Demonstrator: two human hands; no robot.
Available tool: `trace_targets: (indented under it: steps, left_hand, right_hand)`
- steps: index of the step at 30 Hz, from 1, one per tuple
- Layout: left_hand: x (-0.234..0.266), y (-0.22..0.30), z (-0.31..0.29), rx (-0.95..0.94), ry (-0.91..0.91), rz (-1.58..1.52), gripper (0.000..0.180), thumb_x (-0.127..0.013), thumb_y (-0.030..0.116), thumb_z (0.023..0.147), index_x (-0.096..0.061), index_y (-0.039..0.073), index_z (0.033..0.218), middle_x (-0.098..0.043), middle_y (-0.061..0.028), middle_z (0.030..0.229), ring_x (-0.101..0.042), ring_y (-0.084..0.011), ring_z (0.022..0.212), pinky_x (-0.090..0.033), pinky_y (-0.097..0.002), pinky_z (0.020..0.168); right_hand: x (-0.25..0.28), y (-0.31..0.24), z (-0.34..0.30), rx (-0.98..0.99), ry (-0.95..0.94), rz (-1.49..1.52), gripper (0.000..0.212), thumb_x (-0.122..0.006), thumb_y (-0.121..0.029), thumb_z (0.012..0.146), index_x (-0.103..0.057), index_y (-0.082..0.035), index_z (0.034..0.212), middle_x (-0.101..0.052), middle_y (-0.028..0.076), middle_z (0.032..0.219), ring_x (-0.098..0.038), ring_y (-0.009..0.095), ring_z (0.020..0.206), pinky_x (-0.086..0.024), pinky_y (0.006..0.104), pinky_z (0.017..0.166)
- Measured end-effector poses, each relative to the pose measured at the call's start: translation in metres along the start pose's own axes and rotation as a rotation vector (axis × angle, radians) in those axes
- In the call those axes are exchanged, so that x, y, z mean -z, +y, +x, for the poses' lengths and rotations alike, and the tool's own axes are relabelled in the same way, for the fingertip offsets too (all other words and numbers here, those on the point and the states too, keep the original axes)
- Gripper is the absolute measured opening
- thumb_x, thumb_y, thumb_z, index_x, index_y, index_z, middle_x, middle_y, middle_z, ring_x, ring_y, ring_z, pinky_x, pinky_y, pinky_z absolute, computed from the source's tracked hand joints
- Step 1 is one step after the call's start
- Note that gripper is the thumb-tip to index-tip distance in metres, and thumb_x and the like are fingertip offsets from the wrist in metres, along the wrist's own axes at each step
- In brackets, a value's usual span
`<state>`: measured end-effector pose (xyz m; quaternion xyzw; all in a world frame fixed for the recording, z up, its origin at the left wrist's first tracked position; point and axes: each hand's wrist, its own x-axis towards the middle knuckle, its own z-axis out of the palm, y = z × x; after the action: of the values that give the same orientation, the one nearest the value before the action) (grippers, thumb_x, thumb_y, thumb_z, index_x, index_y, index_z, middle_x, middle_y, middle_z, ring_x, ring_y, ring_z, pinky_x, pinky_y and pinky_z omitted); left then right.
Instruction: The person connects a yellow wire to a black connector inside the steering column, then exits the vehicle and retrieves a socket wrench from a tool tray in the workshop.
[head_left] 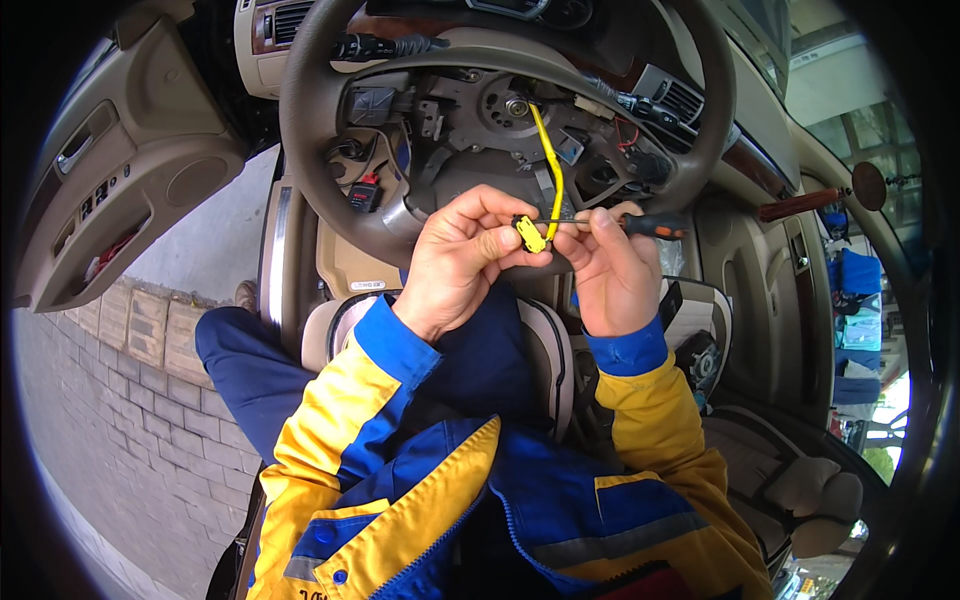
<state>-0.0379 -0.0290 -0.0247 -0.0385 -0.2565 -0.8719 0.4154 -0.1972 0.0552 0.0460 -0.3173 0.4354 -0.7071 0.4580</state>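
Observation:
A small yellow plug connector (530, 235) is pinched between the thumb and fingers of my left hand (450, 262), in front of the opened steering wheel (306, 105). My right hand (620, 280) grips a screwdriver (655, 226) with a black and orange handle. Its thin shaft points left and its end meets the connector; the exact contact of the tip is too small to tell. From the wheel's exposed hub (517, 106), a yellow sleeved cable (553, 170) runs down to the fingers of my right hand. Where it ends is hidden there.
The open car door (140, 190) stands at the left, above grey paving (150, 420). A red and black device (364, 192) hangs below the dashboard. The passenger seat (760, 455) holds a dark round part (698, 358). Stalks (375, 46) stick out behind the wheel.

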Motion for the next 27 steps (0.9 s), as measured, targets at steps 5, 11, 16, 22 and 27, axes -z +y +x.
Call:
trace_targets:
  steps: [5,11,16,22,27]
  left_hand:
    - [0.0,-0.001,0.0,0.0,-0.014,0.005,0.021,-0.06,0.002,0.102,-0.06,-0.004,0.122,-0.072,-0.0179,0.111,-0.075,-0.0262,0.098,-0.063,-0.035,0.091]
    - [0.0,0.002,0.001,-0.001,-0.029,0.024,0.022,-0.059,0.004,0.103,-0.059,-0.004,0.124,-0.071,-0.0171,0.111,-0.074,-0.0239,0.094,-0.063,-0.0327,0.087]
    - [-0.004,0.005,0.0,0.025,-0.022,-0.001,0.023,-0.057,0.005,0.105,-0.058,-0.003,0.127,-0.071,-0.0155,0.109,-0.074,-0.023,0.094,-0.063,-0.0318,0.085]
    - [-0.024,0.011,-0.005,-0.024,0.12,-0.02,0.028,-0.058,-0.002,0.101,-0.057,-0.003,0.129,-0.07,-0.0143,0.108,-0.074,-0.0221,0.094,-0.063,-0.032,0.086]
    - [-0.037,0.013,-0.01,-0.049,0.142,-0.01,0.034,-0.064,-0.009,0.096,-0.058,-0.003,0.129,-0.071,-0.0133,0.108,-0.074,-0.0208,0.095,-0.064,-0.0329,0.087]
  right_hand:
    - [-0.001,0.001,-0.003,0.063,0.012,-0.052,0.007,-0.06,-0.008,0.103,-0.061,-0.001,0.102,-0.07,0.012,0.1,-0.074,0.022,0.09,-0.065,0.0341,0.084]
    - [0.005,-0.002,0.003,-0.164,0.043,0.091,0.007,-0.06,-0.008,0.103,-0.064,-0.002,0.102,-0.071,0.011,0.097,-0.074,0.021,0.088,-0.064,0.0334,0.084]
    - [-0.004,-0.01,0.004,0.062,0.086,-0.023,0.007,-0.059,-0.008,0.102,-0.06,-0.002,0.106,-0.07,0.012,0.096,-0.074,0.023,0.087,-0.065,0.0359,0.082]
    - [-0.024,-0.036,-0.003,0.413,0.082,-0.293,0.022,-0.052,-0.006,0.102,-0.057,-0.003,0.123,-0.063,0.007,0.087,-0.064,0.014,0.072,-0.056,0.0286,0.066]
    - [-0.047,-0.023,-0.023,0.156,-0.039,-0.678,0.022,-0.058,-0.005,0.1,-0.064,0.001,0.121,-0.06,-0.001,0.088,-0.055,0.003,0.07,-0.044,0.0175,0.062]
